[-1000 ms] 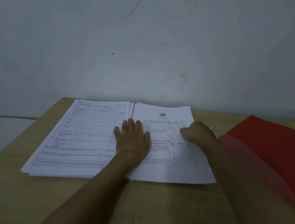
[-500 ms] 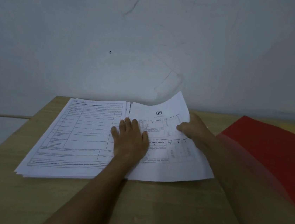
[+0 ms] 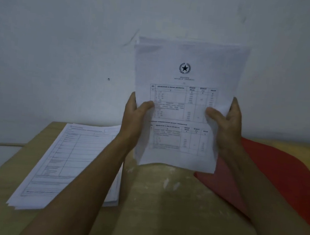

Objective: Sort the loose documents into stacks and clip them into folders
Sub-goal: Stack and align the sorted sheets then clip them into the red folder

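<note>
Left hand (image 3: pixel 134 115): I'm gripping the left edge of the starred stack (image 3: pixel 184 105), thumb on front.
Right hand (image 3: pixel 225 123): I'm gripping its right edge the same way.
Starred stack: I'm holding it upright between both hands, lifted off the bench (image 3: pixel 159 205).
Form stack (image 3: pixel 63 165): lying flat, below-left of my left hand.
Red folder (image 3: pixel 279 176): lying below-right of my right hand.

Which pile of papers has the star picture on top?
The pile held upright in the air, gripped by the left hand and right hand. The other pile lies flat on the table and shows only a lined form.
</note>
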